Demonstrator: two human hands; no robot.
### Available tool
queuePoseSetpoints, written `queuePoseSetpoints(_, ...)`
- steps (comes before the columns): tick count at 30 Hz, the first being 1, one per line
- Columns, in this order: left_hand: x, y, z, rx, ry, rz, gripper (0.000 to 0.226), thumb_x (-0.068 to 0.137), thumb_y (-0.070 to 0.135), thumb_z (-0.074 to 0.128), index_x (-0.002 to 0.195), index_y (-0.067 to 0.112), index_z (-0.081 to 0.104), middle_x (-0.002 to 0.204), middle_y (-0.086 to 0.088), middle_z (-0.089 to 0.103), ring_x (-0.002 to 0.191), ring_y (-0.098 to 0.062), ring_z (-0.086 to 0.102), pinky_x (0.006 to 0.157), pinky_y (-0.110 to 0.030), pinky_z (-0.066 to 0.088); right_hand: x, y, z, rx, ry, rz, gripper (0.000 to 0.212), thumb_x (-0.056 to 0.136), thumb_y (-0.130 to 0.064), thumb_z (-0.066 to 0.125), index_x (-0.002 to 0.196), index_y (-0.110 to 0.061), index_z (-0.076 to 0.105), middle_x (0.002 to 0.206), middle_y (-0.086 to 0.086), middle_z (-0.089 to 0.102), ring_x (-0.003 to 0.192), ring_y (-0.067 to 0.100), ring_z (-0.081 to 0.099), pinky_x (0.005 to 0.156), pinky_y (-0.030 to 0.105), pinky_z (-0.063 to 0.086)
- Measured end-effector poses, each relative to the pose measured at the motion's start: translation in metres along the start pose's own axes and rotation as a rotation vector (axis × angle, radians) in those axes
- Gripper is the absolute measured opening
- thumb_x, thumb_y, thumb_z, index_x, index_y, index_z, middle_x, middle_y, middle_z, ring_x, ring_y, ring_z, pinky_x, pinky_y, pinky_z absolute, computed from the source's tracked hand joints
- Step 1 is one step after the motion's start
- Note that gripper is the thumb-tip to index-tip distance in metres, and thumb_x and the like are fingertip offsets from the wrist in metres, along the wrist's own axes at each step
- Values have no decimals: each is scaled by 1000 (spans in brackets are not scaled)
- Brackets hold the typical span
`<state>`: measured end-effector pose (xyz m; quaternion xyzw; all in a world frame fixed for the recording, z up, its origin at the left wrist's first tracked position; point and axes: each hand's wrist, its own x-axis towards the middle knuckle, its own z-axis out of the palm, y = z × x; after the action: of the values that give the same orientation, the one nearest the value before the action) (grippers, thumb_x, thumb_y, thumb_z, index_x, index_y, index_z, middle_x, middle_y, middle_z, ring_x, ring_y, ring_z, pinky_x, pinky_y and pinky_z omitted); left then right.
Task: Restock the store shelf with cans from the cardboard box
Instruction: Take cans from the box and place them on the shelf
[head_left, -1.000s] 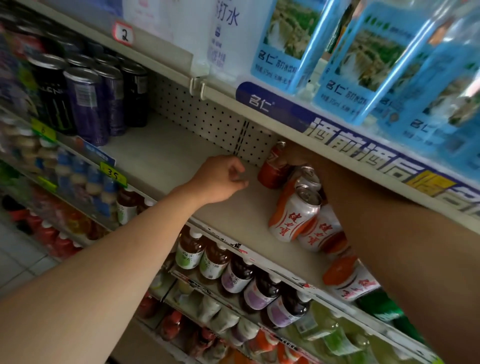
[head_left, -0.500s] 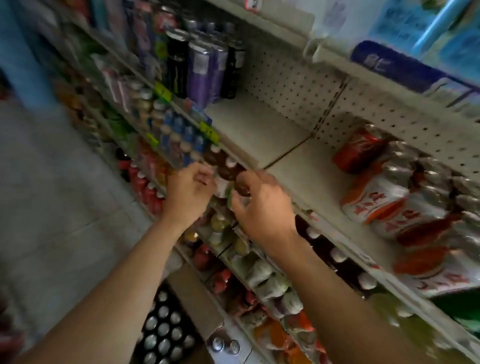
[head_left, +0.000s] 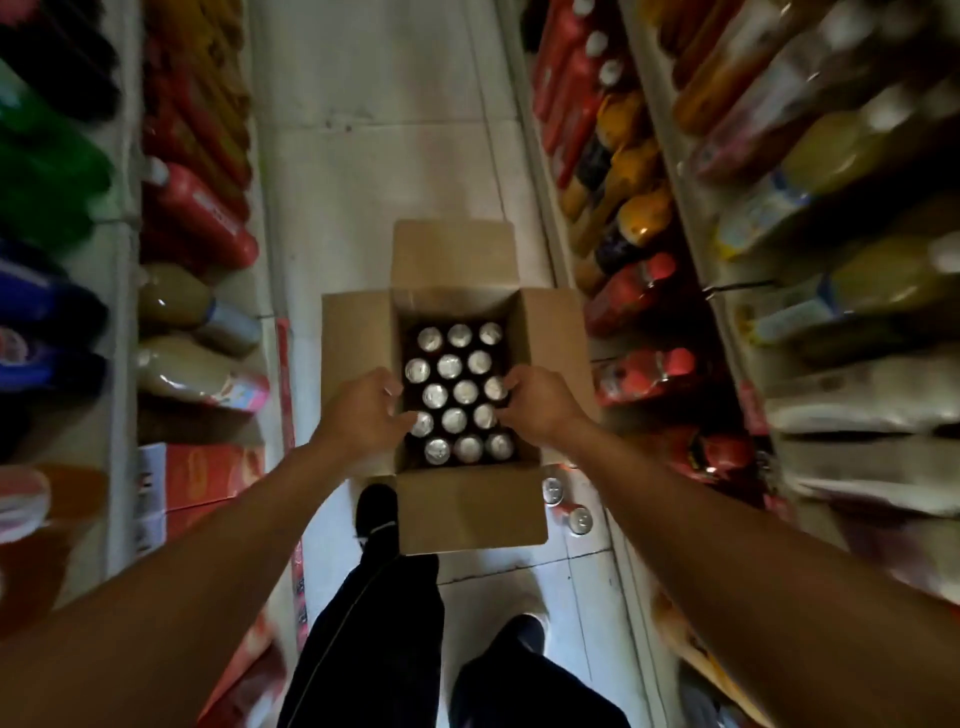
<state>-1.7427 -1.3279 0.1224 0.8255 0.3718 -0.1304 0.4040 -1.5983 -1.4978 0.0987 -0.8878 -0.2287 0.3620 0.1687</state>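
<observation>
An open cardboard box (head_left: 470, 512) stands on the aisle floor below me, flaps spread. Several cans (head_left: 451, 366) with silver tops stand upright inside it in rows of three. My left hand (head_left: 363, 413) hovers over the box's left edge with its fingers loosely curled above a can in the left column. Over the right edge, my right hand (head_left: 540, 405) has its fingertips above a can in the right column. Neither hand holds anything. The restocked shelf is out of view.
Two loose cans (head_left: 566, 504) lie on the floor by the box's right near corner. Blurred bottle shelves (head_left: 644, 218) line both sides of the narrow tiled aisle (head_left: 374, 130). My dark shoes (head_left: 376, 512) stand just behind the box. A red carton (head_left: 208, 475) sits low left.
My view has swung from the shelf down to the floor. Both hands left the shelf edge and dropped toward the cans in the open box.
</observation>
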Motion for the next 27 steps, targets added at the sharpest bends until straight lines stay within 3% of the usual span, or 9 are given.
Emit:
queuePoseSetpoints(4, 40, -45, 63, 12, -71, -36, 28, 79, 22, 74, 101, 15, 59, 87, 2, 61, 89, -19, 62, 79, -26, 45, 58, 50, 80, 60, -12, 76, 38, 76, -27, 74, 109, -9, 65, 107, 9, 69, 101, 26, 65, 72, 23, 38)
queuePoseSetpoints(7, 87, -68, 99, 10, -104, -17, 36, 79, 23, 74, 109, 12, 58, 96, 4, 56, 95, -18, 59, 88, -33, 49, 114, 71, 126, 55, -10, 84, 44, 72, -34, 69, 110, -12, 61, 109, 10, 69, 104, 30, 65, 76, 27, 46)
queuePoseSetpoints(9, 118, -75, 114, 0, -127, -22, 41, 78, 27, 71, 112, 12, 55, 106, 4, 59, 99, -16, 58, 88, -37, 52, 146, 74, 138, 35, 9, 89, 45, 77, -24, 72, 117, -8, 59, 119, 14, 65, 111, 33, 62, 86, 32, 48)
queuePoseSetpoints(11, 153, -85, 130, -45, -108, -40, 37, 77, 26, 67, 110, 14, 55, 107, -1, 63, 96, -18, 62, 79, -35, 54, 184, 76, 148, 20, 88, 117, 51, 81, -21, 69, 128, -7, 52, 127, 19, 59, 117, 36, 58, 94, 37, 47)
queuePoseSetpoints(13, 183, -89, 144, -74, -77, -80, 35, 82, 21, 67, 113, 11, 53, 107, -2, 59, 95, -18, 59, 74, -30, 47, 219, 76, 146, -9, 157, 158, 55, 86, -17, 64, 137, -7, 44, 134, 22, 49, 121, 40, 53, 98, 39, 44)
queuePoseSetpoints(17, 232, -85, 164, -56, -76, -152, 58, 85, 21, 63, 137, 8, 41, 134, -14, 49, 117, -31, 54, 87, -34, 48, 287, 80, 138, -130, 132, 168, 60, 89, -11, 62, 143, -9, 35, 144, 23, 38, 127, 40, 48, 102, 39, 41)
queuePoseSetpoints(19, 249, -86, 173, -13, -90, -160, 61, 85, 18, 61, 139, 8, 37, 139, -16, 42, 120, -34, 51, 96, -41, 48, 314, 83, 137, -181, 67, 199, 56, 91, -16, 62, 141, -6, 39, 143, 21, 42, 130, 37, 47, 102, 36, 42)
queuePoseSetpoints(22, 261, -88, 181, -15, -97, -174, 59, 84, 19, 61, 137, 6, 39, 139, -16, 42, 121, -34, 50, 95, -42, 48, 338, 81, 146, -204, 69, 259, 39, 95, -26, 60, 126, -3, 59, 136, 14, 57, 126, 31, 55, 94, 32, 48)
queuePoseSetpoints(27, 266, -96, 189, -41, -138, -114, 53, 83, 28, 66, 129, 10, 47, 131, -12, 50, 117, -31, 54, 95, -42, 49, 358, 75, 160, -79, 140, 367, 38, 99, -26, 50, 127, -1, 58, 138, 18, 55, 131, 32, 49, 97, 35, 46)
